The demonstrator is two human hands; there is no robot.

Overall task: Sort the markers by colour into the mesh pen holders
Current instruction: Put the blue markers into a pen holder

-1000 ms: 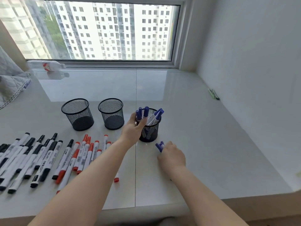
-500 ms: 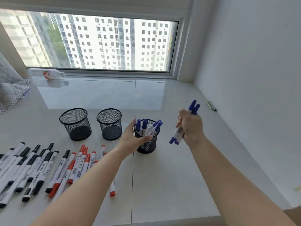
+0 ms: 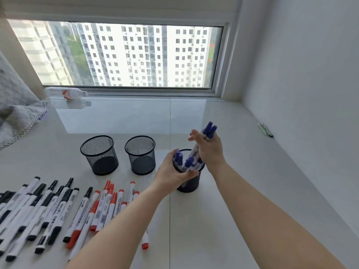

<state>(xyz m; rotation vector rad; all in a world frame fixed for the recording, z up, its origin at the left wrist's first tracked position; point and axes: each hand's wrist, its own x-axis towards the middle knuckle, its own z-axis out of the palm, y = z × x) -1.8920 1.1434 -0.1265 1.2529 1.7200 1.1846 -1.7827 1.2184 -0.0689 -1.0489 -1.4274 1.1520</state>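
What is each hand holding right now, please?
Left hand: closed around the blue-marker holder.
Right hand: closed on a bunch of blue markers above that holder.

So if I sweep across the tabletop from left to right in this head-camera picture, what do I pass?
Black-capped markers → red-capped markers → left empty mesh holder → second empty mesh holder → left hand steadying the holder with blue markers → right hand holding blue markers → small green item by the wall.
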